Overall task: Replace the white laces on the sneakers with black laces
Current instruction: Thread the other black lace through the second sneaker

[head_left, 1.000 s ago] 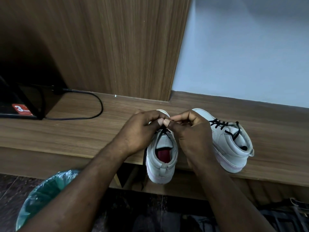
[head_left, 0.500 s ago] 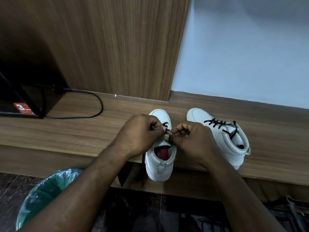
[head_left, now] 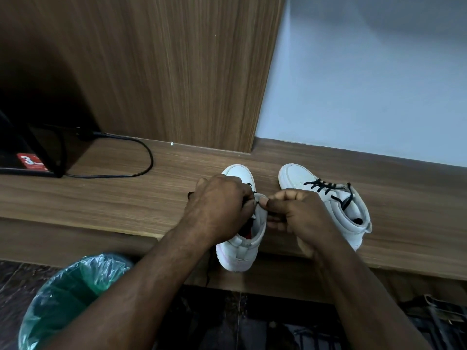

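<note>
On the near edge of the wooden shelf [head_left: 101,198] stands the left sneaker [head_left: 238,251], its heel over the edge. My left hand [head_left: 219,208] and right hand [head_left: 298,213] are both pinched on its black lace [head_left: 255,202] above the tongue. The right sneaker [head_left: 336,205], already laced black, stands just beside. A green-lined bin [head_left: 73,296] is below left.

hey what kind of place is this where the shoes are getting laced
Probably an indoor room, a home or lodging. The sneakers sit on a low wooden ledge against a wood panel and painted wall, with a lined waste bin on the tiled floor and a plugged-in black cable.
</note>
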Demonstrator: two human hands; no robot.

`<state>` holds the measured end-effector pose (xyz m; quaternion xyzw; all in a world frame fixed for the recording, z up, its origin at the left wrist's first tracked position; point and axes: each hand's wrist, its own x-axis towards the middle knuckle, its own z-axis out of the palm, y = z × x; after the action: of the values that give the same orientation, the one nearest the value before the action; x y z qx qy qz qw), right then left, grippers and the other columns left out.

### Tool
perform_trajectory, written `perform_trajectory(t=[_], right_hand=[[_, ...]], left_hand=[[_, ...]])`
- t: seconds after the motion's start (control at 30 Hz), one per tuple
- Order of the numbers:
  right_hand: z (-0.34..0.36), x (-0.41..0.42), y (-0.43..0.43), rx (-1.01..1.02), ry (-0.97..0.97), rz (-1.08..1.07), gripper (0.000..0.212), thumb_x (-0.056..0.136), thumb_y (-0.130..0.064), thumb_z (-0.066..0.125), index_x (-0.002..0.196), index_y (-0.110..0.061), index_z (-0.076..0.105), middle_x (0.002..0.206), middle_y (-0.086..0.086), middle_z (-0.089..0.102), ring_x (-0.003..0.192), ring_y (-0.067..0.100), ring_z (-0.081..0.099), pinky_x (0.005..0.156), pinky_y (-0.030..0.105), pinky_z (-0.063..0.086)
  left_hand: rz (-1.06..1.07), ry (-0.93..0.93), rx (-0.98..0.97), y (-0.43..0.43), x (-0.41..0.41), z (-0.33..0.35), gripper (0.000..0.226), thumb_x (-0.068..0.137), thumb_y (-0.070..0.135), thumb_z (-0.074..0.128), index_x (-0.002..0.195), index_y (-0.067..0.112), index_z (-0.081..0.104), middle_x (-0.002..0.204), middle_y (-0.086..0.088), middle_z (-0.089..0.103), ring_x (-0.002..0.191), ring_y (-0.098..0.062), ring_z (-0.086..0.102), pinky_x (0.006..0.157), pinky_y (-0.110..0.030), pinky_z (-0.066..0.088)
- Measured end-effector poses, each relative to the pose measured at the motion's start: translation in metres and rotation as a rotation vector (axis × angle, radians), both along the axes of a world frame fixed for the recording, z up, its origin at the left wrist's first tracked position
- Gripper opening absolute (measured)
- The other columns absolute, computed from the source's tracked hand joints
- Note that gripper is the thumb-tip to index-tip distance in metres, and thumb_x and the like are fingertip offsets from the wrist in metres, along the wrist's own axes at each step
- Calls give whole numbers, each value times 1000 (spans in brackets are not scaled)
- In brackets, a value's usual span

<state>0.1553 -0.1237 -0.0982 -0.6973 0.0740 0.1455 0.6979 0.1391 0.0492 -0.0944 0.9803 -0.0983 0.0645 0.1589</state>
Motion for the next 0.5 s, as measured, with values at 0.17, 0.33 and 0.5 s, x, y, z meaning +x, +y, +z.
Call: perform_trajectory(t=[0.17, 0.33, 0.5], right_hand=[[-6, 1, -1, 8, -25, 2, 13, 83, -3, 81, 82, -1, 68, 82, 11, 78, 66, 17, 74, 54, 25, 56], [-8, 1, -2, 21, -38, 11, 14, 82, -3, 81, 72, -9, 73, 84, 12, 78, 70, 19, 75, 57, 27, 58], [-11, 4, -2, 12, -32, 8, 10, 84, -4, 80, 84, 1, 71, 84, 9, 78, 70, 18, 75, 59, 29, 59]], left_hand=[[35, -2, -103, -3, 1, -6, 24, 96, 45, 54, 87, 29, 70, 84, 10, 57, 95, -20, 58, 84, -39, 46], [59, 31, -268, -2, 2, -7, 25, 97, 40, 60, 82, 23, 71, 87, 5, 67, 92, -21, 60, 83, -43, 49], [123, -30, -188, -12, -1, -8, 27, 97, 41, 55, 77, 24, 62, 84, 10, 59, 94, -19, 56, 85, -43, 48]])
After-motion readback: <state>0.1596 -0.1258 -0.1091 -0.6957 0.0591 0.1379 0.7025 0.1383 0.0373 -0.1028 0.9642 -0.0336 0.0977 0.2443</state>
